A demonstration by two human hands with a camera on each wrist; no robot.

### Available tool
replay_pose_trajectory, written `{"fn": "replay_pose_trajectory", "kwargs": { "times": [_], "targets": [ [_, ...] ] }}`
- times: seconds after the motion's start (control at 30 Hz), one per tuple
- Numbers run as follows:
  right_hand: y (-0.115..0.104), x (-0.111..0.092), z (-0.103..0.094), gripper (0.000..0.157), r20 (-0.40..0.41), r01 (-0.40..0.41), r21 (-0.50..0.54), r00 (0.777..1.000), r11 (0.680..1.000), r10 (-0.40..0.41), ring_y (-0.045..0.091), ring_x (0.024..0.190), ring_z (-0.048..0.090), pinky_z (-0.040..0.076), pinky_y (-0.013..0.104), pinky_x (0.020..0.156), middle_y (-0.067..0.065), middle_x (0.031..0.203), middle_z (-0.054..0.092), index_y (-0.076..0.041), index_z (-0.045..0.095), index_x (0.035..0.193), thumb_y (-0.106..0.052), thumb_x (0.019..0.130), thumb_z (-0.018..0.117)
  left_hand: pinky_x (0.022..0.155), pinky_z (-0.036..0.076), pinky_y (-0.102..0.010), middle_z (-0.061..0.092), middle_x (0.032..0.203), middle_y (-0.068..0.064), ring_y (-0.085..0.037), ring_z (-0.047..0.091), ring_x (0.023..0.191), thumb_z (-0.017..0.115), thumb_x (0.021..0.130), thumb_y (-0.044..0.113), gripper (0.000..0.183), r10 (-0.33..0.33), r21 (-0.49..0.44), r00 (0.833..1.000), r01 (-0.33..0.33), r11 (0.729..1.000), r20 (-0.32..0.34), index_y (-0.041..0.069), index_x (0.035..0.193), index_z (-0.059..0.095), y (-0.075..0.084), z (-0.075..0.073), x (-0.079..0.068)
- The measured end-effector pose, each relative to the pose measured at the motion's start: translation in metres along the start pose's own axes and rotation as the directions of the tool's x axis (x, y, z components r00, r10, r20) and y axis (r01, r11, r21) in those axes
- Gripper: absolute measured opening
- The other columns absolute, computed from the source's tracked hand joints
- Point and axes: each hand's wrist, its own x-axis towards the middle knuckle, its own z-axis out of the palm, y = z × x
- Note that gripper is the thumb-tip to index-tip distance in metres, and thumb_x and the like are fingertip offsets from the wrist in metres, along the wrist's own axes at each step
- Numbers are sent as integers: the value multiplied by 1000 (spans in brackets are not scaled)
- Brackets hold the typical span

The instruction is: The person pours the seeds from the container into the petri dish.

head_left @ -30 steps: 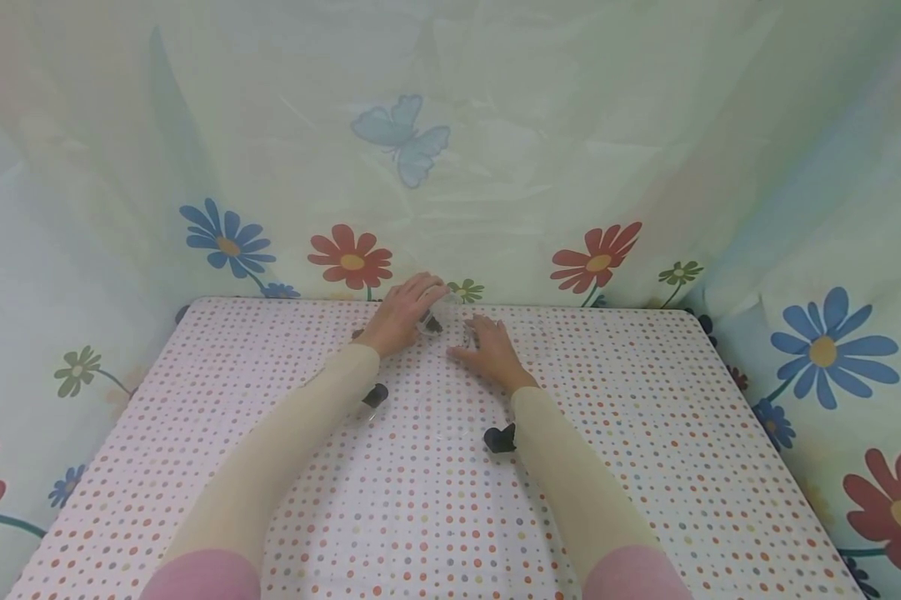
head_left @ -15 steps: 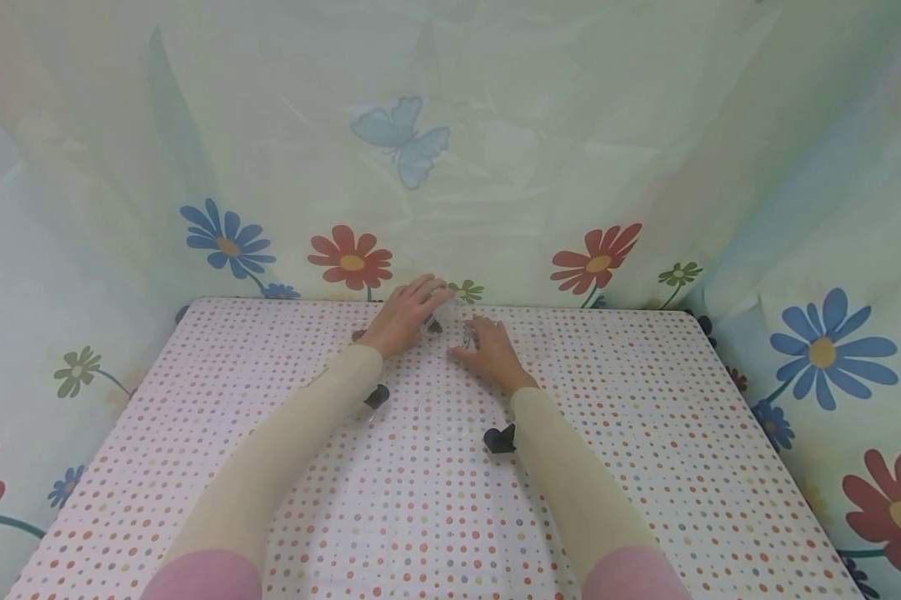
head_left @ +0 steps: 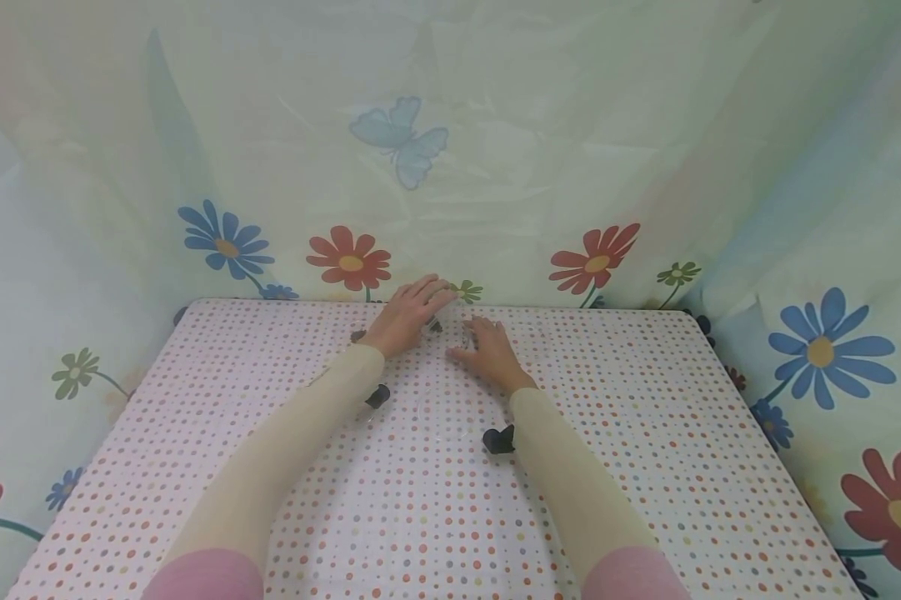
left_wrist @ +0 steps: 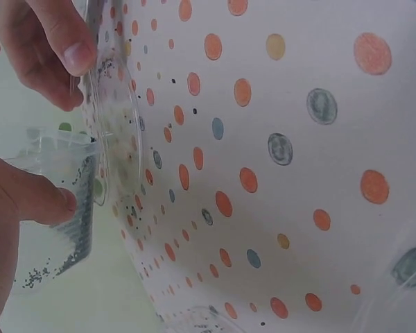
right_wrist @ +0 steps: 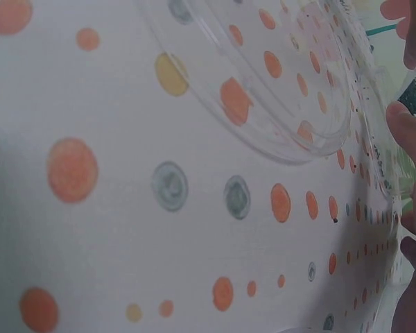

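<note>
Far on the table (head_left: 405, 517), we see the left hand (head_left: 405, 319) gripping a tilted cup (left_wrist: 55, 241) of grains (left_wrist: 84, 220), the right hand (head_left: 493, 357) holding a dish (left_wrist: 121, 149).

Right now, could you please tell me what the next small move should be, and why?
Perhaps tip the cup in the left hand slightly more, gently: it leans toward the dish with many dark grains inside, and loose specks on the table suggest care.

sleeves (head_left: 288, 454): cream, plain, close-fitting; upper sleeves (head_left: 206, 575): pink
</note>
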Motion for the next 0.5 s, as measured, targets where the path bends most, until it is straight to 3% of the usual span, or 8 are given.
{"fn": "replay_pose_trajectory", "kwargs": {
  "times": [0.5],
  "targets": [
    [1,2,2,77,-14,16,-15,1000,1000,-16,32,150,18,5,48,124,12,158,31,-12,38,147,-52,88,63,118,30,-44,35,155,-3,-24,24,148,67,85,-1,76,23,2,1000,-23,1000,-7,24,148,34,2,1,1]
  ]
}}
